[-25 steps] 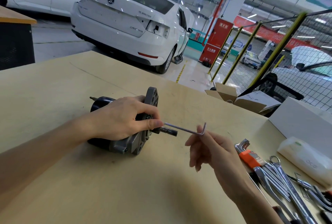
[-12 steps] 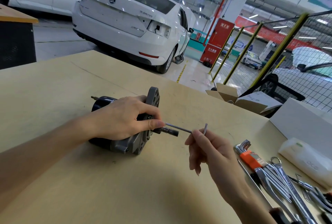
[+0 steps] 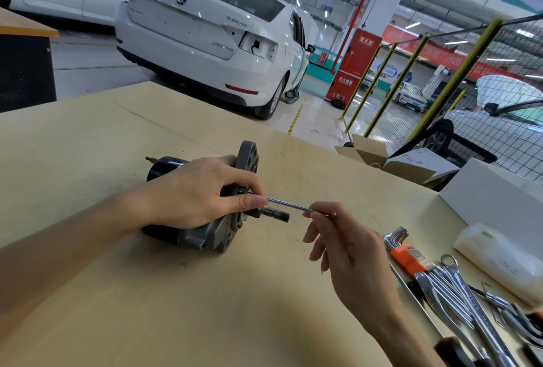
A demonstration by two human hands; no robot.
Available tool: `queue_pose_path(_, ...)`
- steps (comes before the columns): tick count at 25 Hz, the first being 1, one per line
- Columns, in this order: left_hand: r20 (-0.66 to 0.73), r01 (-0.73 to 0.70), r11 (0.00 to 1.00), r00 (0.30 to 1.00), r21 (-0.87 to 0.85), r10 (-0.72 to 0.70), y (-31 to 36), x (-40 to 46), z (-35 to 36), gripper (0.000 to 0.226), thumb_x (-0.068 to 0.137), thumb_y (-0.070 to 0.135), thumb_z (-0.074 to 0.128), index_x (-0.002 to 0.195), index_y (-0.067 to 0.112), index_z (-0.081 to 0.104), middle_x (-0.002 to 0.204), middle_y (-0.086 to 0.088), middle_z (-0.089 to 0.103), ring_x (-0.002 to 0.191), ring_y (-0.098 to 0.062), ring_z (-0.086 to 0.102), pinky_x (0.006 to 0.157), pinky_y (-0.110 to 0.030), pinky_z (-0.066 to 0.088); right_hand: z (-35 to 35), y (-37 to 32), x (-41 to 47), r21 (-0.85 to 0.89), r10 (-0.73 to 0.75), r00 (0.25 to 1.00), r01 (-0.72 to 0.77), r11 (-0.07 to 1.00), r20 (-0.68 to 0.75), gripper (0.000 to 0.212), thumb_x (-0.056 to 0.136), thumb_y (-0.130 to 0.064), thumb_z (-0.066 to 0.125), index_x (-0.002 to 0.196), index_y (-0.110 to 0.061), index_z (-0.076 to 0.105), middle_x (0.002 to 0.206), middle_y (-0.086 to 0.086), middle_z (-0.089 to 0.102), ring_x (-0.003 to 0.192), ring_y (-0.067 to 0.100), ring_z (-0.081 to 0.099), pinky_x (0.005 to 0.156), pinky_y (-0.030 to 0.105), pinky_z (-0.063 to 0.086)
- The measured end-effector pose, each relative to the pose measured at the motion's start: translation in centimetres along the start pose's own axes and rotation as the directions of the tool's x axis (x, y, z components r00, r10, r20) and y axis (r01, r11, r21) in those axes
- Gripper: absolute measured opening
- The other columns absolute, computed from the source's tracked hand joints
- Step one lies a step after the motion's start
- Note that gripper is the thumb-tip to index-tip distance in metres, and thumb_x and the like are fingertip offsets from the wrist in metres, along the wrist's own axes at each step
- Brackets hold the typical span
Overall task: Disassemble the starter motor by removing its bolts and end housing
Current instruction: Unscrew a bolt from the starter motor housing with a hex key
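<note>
The starter motor (image 3: 164,168) lies on its side on the wooden table (image 3: 147,293), black body to the left, grey end housing (image 3: 248,158) and splined shaft (image 3: 277,215) pointing right. My left hand (image 3: 202,193) grips the motor over its top, with finger and thumb at the housing face where the hex key enters. A thin silver hex key (image 3: 286,204) reaches from the housing to my right hand (image 3: 340,237), which pinches its bent end between thumb and forefinger. The key's tip is hidden behind my left fingers.
A tray (image 3: 417,293) at the right edge holds several wrenches (image 3: 458,287) and a hex key set in an orange holder (image 3: 407,258). A white packet (image 3: 499,263), a white box (image 3: 493,199) and an open cardboard box (image 3: 382,158) lie beyond. White cars stand behind the table.
The bent end of the hex key has swung from pointing up to lying low in my right fingers, which turned it. My left hand and the motor stayed put.
</note>
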State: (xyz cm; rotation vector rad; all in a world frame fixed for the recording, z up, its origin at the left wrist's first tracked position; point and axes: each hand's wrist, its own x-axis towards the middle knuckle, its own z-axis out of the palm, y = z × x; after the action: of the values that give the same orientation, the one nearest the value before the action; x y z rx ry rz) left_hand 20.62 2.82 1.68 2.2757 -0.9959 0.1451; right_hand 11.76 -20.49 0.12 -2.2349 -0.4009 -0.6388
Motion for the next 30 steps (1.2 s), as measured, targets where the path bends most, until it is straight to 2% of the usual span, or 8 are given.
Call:
queue_pose_path(3, 0.001, 0.0, 1.0, 1.0, -0.004, 0.0, 0.0, 0.0, 0.0, 0.036, 0.078, 0.077, 0.039, 0.095, 0.054, 0.061, 0.092, 0.011, 0.054, 0.088, -0.003, 0.054, 0.081, -0.024, 0.044, -0.4, 0.4, 0.1, -0.181, -0.096, 0.995, 0.089, 0.979, -0.029, 0.012, 0.099, -0.028, 0.047, 0.098, -0.034, 0.057, 0.077, -0.011, 0.061, 0.061, 0.013, 0.06, 0.05, 0.024, 0.047)
queue_pose_path(7, -0.003, -0.009, 1.0, 1.0, -0.018, 0.009, 0.1, 0.0, -0.1, 0.032, 0.079, 0.076, 0.039, 0.087, 0.053, 0.06, 0.091, 0.013, 0.053, 0.087, -0.003, 0.054, 0.077, -0.02, 0.041, -0.3, -0.1, 0.0, -0.178, -0.053, 0.998, 0.045, 0.983, -0.039, 0.017, 0.102, -0.041, 0.045, 0.095, -0.033, 0.057, 0.075, -0.01, 0.063, 0.063, 0.013, 0.062, 0.051, 0.027, 0.049)
queue_pose_path(9, -0.002, -0.017, 1.0, 1.0, 0.004, 0.017, 0.1, 0.0, -0.1, 0.027, 0.08, 0.075, 0.038, 0.082, 0.057, 0.057, 0.09, 0.013, 0.052, 0.087, -0.002, 0.053, 0.075, -0.018, 0.04, -0.2, -0.8, 0.0, 0.023, 0.063, 0.998, -0.063, 0.998, -0.008, 0.03, 0.096, -0.053, 0.045, 0.091, -0.028, 0.061, 0.071, -0.002, 0.065, 0.06, 0.016, 0.063, 0.05, 0.029, 0.049)
queue_pose_path(11, -0.003, -0.019, 1.0, 1.0, 0.017, 0.019, 0.2, 0.0, -0.1, 0.025, 0.08, 0.075, 0.036, 0.079, 0.059, 0.055, 0.089, 0.014, 0.051, 0.087, 0.0, 0.052, 0.073, -0.013, 0.037, -0.3, -1.4, 0.1, 0.338, 0.194, 0.978, -0.21, 0.917, 0.082, 0.047, 0.097, -0.056, 0.044, 0.088, -0.015, 0.063, 0.065, 0.009, 0.062, 0.056, 0.019, 0.061, 0.047, 0.03, 0.047)
queue_pose_path(17, -0.007, -0.021, 1.0, 1.0, 0.013, 0.022, 0.2, 0.0, -0.2, 0.029, 0.078, 0.076, 0.035, 0.079, 0.055, 0.055, 0.092, 0.015, 0.052, 0.088, 0.0, 0.052, 0.073, -0.012, 0.037, -1.2, -2.1, 0.8, 0.566, 0.321, 0.912, -0.411, 0.714, 0.257, 0.046, 0.081, -0.047, 0.055, 0.075, -0.001, 0.056, 0.053, 0.014, 0.045, 0.047, 0.026, 0.052, 0.041, 0.027, 0.04)
queue_pose_path(22, 0.001, -0.022, 1.0, 1.0, 0.016, 0.022, 0.2, 0.0, -0.2, 0.028, 0.078, 0.075, 0.035, 0.078, 0.056, 0.055, 0.091, 0.014, 0.052, 0.087, 0.0, 0.052, 0.073, -0.015, 0.037, -1.2, -2.1, 0.7, 0.572, 0.297, 0.922, -0.386, 0.724, 0.247, 0.043, 0.081, -0.043, 0.057, 0.075, -0.001, 0.053, 0.053, 0.012, 0.046, 0.047, 0.023, 0.052, 0.041, 0.026, 0.04)
queue_pose_path(27, -0.001, -0.027, 1.0, 1.0, 0.01, 0.027, 0.1, 0.0, -0.1, 0.027, 0.079, 0.076, 0.035, 0.079, 0.058, 0.055, 0.09, 0.013, 0.052, 0.087, 0.0, 0.052, 0.07, -0.014, 0.035, -1.2, -1.9, 0.5, 0.547, 0.283, 0.933, -0.36, 0.756, 0.223, 0.022, 0.091, -0.02, 0.051, 0.086, -0.002, 0.064, 0.067, 0.014, 0.06, 0.05, 0.023, 0.056, 0.042, 0.026, 0.042)
queue_pose_path(30, -0.004, -0.025, 1.0, 1.0, 0.005, 0.025, 0.1, 0.0, -0.1, 0.026, 0.078, 0.076, 0.035, 0.079, 0.058, 0.055, 0.089, 0.013, 0.052, 0.088, 0.0, 0.052, 0.071, -0.013, 0.035, -1.2, -1.6, 0.4, 0.539, 0.277, 0.934, -0.356, 0.763, 0.224, 0.032, 0.098, -0.002, 0.038, 0.093, -0.006, 0.07, 0.075, 0.013, 0.064, 0.053, 0.025, 0.057, 0.044, 0.027, 0.043)
